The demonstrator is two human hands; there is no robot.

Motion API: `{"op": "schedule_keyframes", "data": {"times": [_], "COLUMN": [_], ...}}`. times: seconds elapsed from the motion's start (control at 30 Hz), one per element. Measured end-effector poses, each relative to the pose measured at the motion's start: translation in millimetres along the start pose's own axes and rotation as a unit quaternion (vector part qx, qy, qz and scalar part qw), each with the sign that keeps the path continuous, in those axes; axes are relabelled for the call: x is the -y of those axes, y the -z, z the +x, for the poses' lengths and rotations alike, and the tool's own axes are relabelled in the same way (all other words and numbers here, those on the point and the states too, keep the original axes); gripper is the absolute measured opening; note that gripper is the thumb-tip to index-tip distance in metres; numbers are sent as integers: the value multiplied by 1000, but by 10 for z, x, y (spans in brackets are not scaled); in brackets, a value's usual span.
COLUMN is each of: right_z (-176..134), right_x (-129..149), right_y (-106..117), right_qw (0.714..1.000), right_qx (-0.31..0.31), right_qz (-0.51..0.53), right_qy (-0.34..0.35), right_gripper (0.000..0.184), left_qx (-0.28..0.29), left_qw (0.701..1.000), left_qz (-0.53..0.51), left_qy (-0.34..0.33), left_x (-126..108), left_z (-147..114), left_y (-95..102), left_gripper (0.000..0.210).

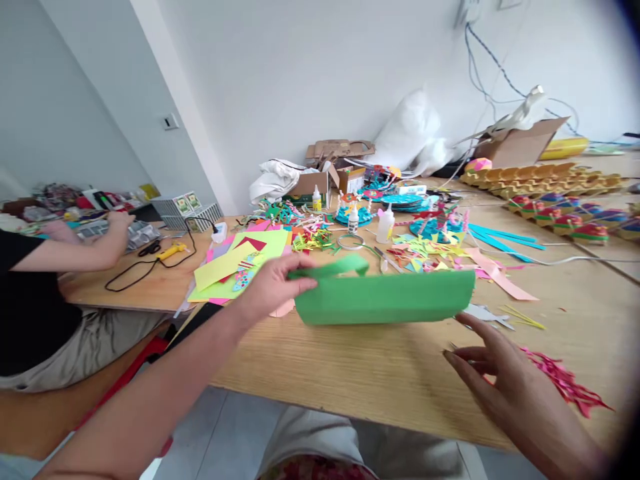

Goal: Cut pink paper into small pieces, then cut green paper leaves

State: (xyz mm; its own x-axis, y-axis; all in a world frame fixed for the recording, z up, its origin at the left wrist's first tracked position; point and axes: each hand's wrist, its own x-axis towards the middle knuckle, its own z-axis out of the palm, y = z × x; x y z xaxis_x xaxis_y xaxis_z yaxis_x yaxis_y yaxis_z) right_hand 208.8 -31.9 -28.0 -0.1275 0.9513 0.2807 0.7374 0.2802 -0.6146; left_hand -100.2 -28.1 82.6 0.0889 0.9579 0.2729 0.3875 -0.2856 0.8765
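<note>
Green paper [385, 298] already bent, otherwise bare.
My left hand [267, 285] pinches it; right hand [517, 383] half-curled, contents I can't tell.

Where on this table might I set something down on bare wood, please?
Bare tabletop lies between the green paper and the near edge, left of the right hand; another lies right of the peach strip. Glue bottles and paper scraps crowd the back.
</note>
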Motion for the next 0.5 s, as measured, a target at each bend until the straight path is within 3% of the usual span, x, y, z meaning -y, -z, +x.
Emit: {"op": "schedule_keyframes", "data": {"times": [0.13,0.27,0.37,0.5], "right_z": [-30,-103,-146,-196], "right_x": [-56,-188,-252,-187], "right_y": [-12,-54,-89,-169], "right_qw": [999,999,998,995], "right_qx": [0,7,38,60], "right_qz": [2,-1,-4,1], "right_qy": [33,46,54,78], "right_gripper": [53,51,47,43], "left_qx": [-195,-322,-396,-472], "left_qw": [974,939,912,876], "left_qz": [-98,-123,-109,-85], "left_qy": [-64,-9,23,55], "left_x": [-63,102,345,723], "left_z": [414,686,725,627], "left_y": [569,1212,1591,1926], "left_gripper": [20,17,15,15]}}
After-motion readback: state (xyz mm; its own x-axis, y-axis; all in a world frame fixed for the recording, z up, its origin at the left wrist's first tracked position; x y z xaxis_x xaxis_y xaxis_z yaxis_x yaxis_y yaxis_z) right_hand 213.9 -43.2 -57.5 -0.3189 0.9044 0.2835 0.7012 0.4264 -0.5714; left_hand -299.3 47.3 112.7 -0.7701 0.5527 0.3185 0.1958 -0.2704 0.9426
